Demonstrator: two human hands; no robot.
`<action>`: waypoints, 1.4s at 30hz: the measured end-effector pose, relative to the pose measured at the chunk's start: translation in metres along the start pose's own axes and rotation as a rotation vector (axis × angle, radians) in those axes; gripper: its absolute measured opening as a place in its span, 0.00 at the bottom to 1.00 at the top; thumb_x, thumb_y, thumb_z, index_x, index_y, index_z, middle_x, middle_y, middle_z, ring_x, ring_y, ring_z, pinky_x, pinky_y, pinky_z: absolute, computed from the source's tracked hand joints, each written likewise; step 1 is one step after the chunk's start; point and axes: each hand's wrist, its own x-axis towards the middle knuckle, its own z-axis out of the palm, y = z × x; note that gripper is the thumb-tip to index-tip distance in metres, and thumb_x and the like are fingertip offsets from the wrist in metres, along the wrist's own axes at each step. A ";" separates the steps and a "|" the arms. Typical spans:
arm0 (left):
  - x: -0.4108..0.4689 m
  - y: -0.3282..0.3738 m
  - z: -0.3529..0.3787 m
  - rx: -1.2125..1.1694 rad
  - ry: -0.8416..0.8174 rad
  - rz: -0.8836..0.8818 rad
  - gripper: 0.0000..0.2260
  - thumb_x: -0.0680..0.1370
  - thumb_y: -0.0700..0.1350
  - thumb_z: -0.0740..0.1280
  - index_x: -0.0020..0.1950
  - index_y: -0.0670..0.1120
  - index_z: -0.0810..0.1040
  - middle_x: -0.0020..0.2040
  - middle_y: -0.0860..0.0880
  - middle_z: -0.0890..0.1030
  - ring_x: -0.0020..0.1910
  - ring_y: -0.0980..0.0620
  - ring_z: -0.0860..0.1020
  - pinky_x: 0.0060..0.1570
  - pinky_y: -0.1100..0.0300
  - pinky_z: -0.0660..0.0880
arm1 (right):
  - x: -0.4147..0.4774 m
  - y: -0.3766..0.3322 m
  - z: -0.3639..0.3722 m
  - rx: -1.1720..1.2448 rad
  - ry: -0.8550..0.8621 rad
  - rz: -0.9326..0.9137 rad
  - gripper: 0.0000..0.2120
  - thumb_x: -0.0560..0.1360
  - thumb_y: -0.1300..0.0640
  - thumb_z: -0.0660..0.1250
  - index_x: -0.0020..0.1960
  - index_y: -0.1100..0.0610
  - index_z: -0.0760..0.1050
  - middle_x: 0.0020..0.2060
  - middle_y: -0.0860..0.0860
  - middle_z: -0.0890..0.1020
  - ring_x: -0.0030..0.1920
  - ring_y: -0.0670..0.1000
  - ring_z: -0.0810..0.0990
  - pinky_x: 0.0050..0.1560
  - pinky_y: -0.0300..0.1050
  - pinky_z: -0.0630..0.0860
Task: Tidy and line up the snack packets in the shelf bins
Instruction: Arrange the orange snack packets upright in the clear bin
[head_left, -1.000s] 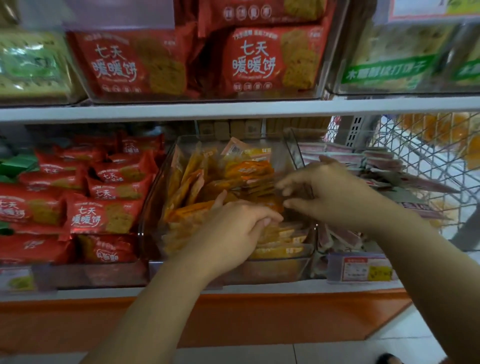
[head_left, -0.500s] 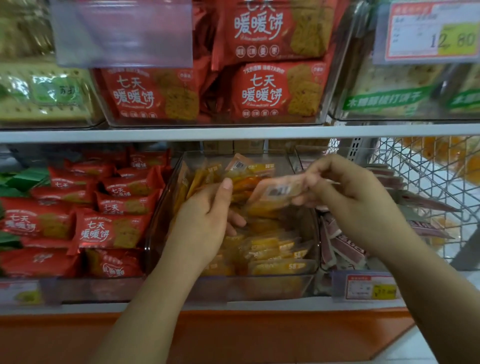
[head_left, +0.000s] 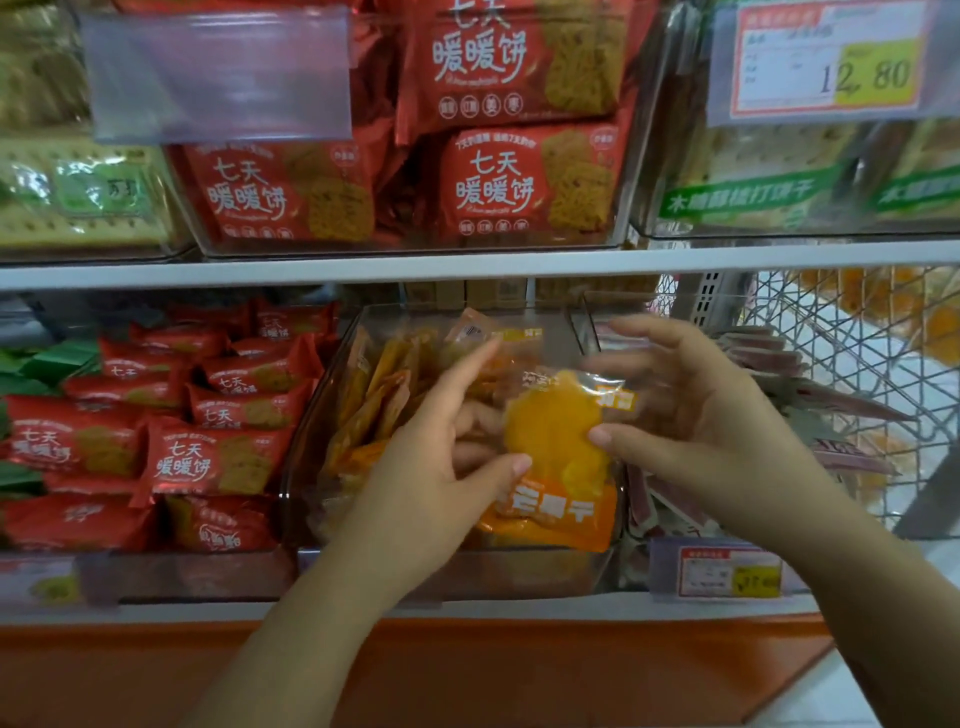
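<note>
We see the left hand (head_left: 431, 467) pinching a packet (head_left: 550, 447): its thumb (head_left: 498, 467) lies on the lower left of the front and its fingers are curled behind, showing faintly through the clear film. The right hand (head_left: 691, 415) holds the other side, its thumb tip (head_left: 608, 435) pressed to the packet's right edge and its fingers (head_left: 654, 332) spread behind the clear top. They are blurred, so we cannot tell how firmly they close. The packet stands upright and faces us, with yellow-orange pieces behind a clear window and an orange band with white characters below. It is held between the two hands in front of the middle bin (head_left: 311, 441), a clear one on the lower shelf, with its lower edge near the bin's front wall. Behind it in that bin, more orange packets (head_left: 379, 395) stand on edge, leaning and uneven. In the bin to the left lie red packets (head_left: 218, 457) in a loose heap, with green ones (head_left: 47, 364) at the far left. To the right, a bin holds thin pinkish packets (head_left: 769, 358), a price tag (head_left: 727, 571) is fixed below it, and a wire basket (head_left: 857, 364) stands beyond. Above the shelf board (head_left: 467, 262), larger red packs (head_left: 524, 182) fill a clear bin, and a tag (head_left: 826, 67) at the upper right reads 12.80.
</note>
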 end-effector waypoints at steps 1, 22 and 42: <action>-0.002 -0.001 0.001 0.055 -0.005 0.028 0.33 0.75 0.38 0.69 0.65 0.71 0.60 0.46 0.57 0.79 0.45 0.57 0.82 0.45 0.61 0.79 | -0.001 -0.002 0.002 -0.067 -0.017 -0.029 0.23 0.66 0.56 0.72 0.57 0.42 0.71 0.50 0.39 0.81 0.44 0.46 0.82 0.45 0.43 0.81; -0.010 -0.010 -0.013 0.558 -0.161 0.134 0.07 0.73 0.53 0.70 0.49 0.54 0.82 0.44 0.59 0.80 0.47 0.61 0.77 0.46 0.66 0.73 | -0.014 0.020 0.011 -0.853 -0.272 -0.316 0.14 0.66 0.52 0.71 0.52 0.45 0.79 0.39 0.40 0.82 0.33 0.42 0.77 0.46 0.36 0.65; -0.001 -0.030 -0.009 0.965 -0.076 0.084 0.14 0.79 0.49 0.62 0.64 0.57 0.76 0.64 0.60 0.73 0.59 0.57 0.75 0.60 0.55 0.69 | -0.010 0.031 0.012 -0.910 -0.162 -0.263 0.12 0.72 0.43 0.60 0.48 0.43 0.80 0.41 0.38 0.81 0.45 0.44 0.77 0.55 0.43 0.62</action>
